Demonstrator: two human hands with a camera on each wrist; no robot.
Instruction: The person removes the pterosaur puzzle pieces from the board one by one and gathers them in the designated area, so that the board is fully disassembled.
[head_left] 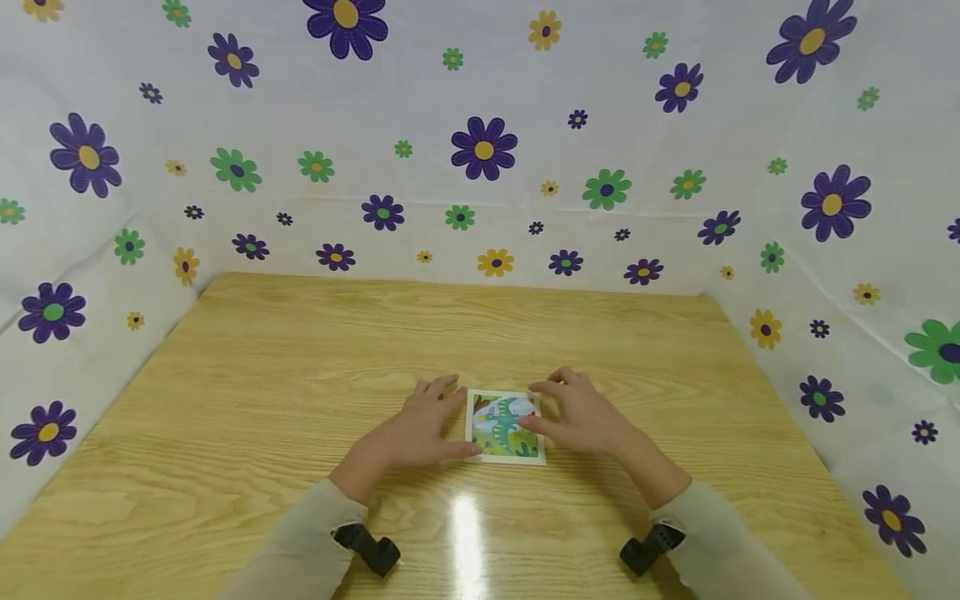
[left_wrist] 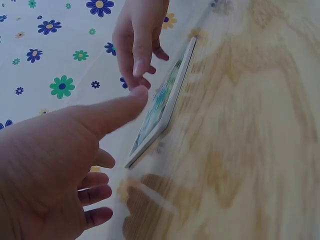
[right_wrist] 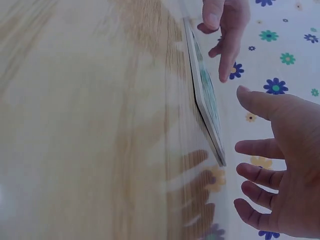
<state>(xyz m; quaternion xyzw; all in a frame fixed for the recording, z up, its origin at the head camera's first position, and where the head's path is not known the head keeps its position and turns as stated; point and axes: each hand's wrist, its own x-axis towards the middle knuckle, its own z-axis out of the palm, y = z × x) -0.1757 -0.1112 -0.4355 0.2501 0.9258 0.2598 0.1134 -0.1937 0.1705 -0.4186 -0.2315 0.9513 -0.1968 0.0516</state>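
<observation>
A small square picture board (head_left: 504, 432) with a white border lies flat on the table, showing a teal dinosaur-like figure over green ground. At its left side hovers my left hand (head_left: 422, 427), fingers loosely spread and the thumb by the lower left corner. My right hand (head_left: 588, 414) is over the right edge, its thumb above the picture. Both wrist views show the board (left_wrist: 159, 107) edge-on as a thin slab. There the left hand (left_wrist: 55, 155) and the right hand (right_wrist: 295, 150) appear apart from it, holding nothing.
The wood-grained table (head_left: 315, 350) stretches around the board, with a bright light reflection near the front. White cloth (head_left: 420, 100) printed with purple, green and yellow flowers walls off the back and both sides. Black straps with small devices (head_left: 367, 548) sit on both wrists.
</observation>
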